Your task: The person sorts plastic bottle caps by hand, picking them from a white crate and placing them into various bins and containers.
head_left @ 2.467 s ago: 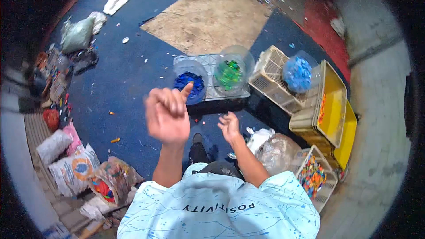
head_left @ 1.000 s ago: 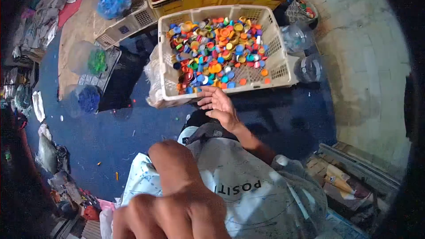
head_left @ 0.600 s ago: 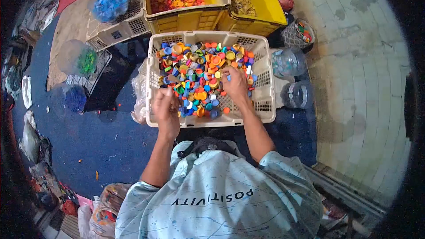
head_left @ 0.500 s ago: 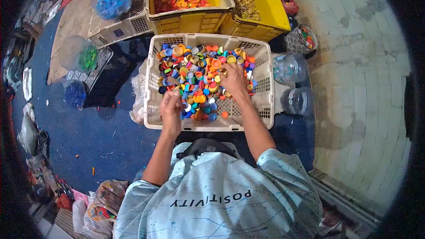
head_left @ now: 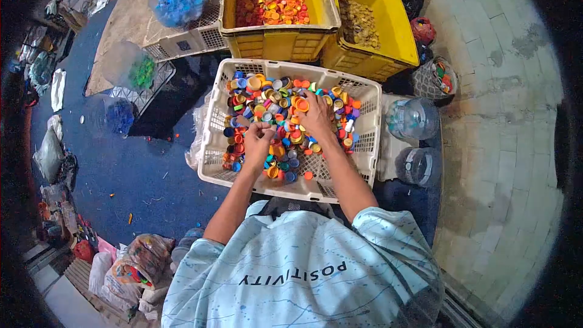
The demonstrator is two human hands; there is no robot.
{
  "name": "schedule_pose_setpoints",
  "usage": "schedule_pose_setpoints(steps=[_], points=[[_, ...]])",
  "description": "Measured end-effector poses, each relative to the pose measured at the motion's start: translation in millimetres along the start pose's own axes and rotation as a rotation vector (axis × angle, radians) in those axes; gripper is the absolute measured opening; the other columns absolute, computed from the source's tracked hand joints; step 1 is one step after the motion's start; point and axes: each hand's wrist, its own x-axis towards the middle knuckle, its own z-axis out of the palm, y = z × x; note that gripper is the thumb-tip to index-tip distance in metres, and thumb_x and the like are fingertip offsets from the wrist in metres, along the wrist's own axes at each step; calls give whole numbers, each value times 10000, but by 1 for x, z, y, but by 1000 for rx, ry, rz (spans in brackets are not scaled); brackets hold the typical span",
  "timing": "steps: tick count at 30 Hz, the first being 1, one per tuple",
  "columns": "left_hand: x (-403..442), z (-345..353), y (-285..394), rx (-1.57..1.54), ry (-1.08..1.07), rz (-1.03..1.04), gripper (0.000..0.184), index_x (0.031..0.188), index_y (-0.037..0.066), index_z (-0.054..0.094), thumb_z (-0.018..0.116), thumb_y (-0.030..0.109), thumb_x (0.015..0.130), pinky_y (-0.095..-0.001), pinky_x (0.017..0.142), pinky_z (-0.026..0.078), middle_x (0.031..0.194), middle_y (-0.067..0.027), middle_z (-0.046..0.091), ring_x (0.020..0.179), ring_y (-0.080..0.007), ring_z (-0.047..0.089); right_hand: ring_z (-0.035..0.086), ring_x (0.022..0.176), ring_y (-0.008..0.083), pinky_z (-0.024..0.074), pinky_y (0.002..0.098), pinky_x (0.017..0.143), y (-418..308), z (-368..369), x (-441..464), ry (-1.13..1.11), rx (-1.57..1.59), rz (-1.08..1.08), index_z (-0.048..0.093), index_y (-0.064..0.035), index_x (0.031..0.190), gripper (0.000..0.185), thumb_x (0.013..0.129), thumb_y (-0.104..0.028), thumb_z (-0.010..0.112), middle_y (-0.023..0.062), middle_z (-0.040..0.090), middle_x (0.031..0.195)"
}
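A cream plastic crate (head_left: 209, 149) with mesh walls sits in front of me, holding a spread of mixed coloured bottle caps (head_left: 279, 100). Over the left-centre of the caps is my left hand (head_left: 258, 140), its fingers bent together in a pinch; whatever they hold is too small to name. My right hand (head_left: 316, 118) reaches into the caps right of centre, fingers pointing down among them near an orange cap (head_left: 301, 104). Its fingertips are partly hidden, and I cannot tell if it grips a cap.
Behind the crate stand a yellow bin of red and orange caps (head_left: 273, 3) and a yellow bin of pale caps (head_left: 359, 24). Tubs of light blue (head_left: 180, 3), green (head_left: 141, 73) and dark blue caps (head_left: 119, 115) are left. Clear jugs (head_left: 413, 118) stand right.
The view has swung from the left-hand tubs to the crate. Both my hands have come over the caps; just lately my left hand has moved right, closer to my right hand.
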Motion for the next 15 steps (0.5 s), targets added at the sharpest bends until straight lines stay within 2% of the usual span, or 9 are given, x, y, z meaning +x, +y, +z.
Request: schedule_pose_setpoints(steps=[1, 3, 5, 6, 8, 9, 12, 13, 15], points=[[-1, 3, 3, 13, -27, 34, 229, 1045, 21, 521, 635, 91, 860, -237, 728, 456, 893, -23, 576, 814, -104, 553, 526, 1026, 356, 425, 418, 916, -1, -2, -2, 14, 192, 54, 470, -22, 1238, 516, 765, -93, 665, 190, 551, 1130], [1, 8, 2, 11, -72, 130, 254, 1088, 23, 517, 623, 64, 861, -248, 794, 464, 972, -46, 579, 920, -125, 568, 559, 1003, 320, 456, 402, 887, -5, -7, -9, -12, 799, 218, 496, -17, 1212, 454, 788, -83, 645, 171, 552, 1152], [-1, 11, 6, 130, -22, 180, 261, 1095, 21, 518, 622, 58, 858, -251, 812, 458, 990, -47, 577, 923, -129, 564, 601, 959, 247, 499, 375, 839, -20, -26, -20, -137, 1517, 451, 541, -10, 1161, 353, 829, -100, 619, 114, 591, 1113], [-2, 11, 7, 191, 2, 203, 265, 1099, 20, 518, 621, 55, 857, -253, 821, 455, 1000, -48, 576, 924, -131, 562, 601, 948, 243, 500, 376, 840, -21, -29, -25, -182, 1652, 465, 543, -9, 1159, 348, 834, -109, 617, 111, 600, 1087], [6, 5, -14, 93, 66, 164, 250, 1087, 24, 523, 616, 49, 857, -254, 808, 449, 993, -45, 581, 908, -128, 560, 601, 927, 235, 502, 378, 843, -23, -34, -35, -272, 1924, 489, 548, -5, 1154, 339, 845, -128, 612, 103, 619, 1035], [8, 3, -16, 44, 97, 146, 242, 1081, 25, 525, 613, 46, 857, -255, 802, 446, 990, -44, 584, 900, -126, 558, 604, 889, 221, 502, 346, 799, -28, -35, -38, -251, 1917, 561, 546, 6, 1150, 351, 850, -164, 614, 100, 623, 998], [8, -10, -20, -32, 177, 52, 242, 1057, 6, 533, 623, 38, 834, -252, 788, 447, 963, -61, 583, 858, -126, 554, 605, 975, 227, 501, 312, 783, -25, -35, -48, -333, 1933, 550, 537, 14, 1159, 345, 864, -155, 599, 128, 626, 1074], [9, -14, -21, -10, 168, 46, 233, 1044, 4, 539, 628, 36, 832, -255, 772, 453, 946, -59, 590, 840, -128, 560, 586, 856, 148, 466, 259, 692, -32, -38, -51, -289, 1850, 632, 570, 12, 1140, 322, 881, -177, 580, 92, 635, 1009], [10, -23, -22, 37, 155, 32, 213, 1019, 0, 550, 636, 33, 827, -262, 740, 467, 911, -54, 604, 803, -132, 572, 581, 857, 134, 458, 249, 690, -27, -45, -56, -352, 1445, 573, 613, -20, 1106, 300, 876, -211, 586, 51, 633, 969]])
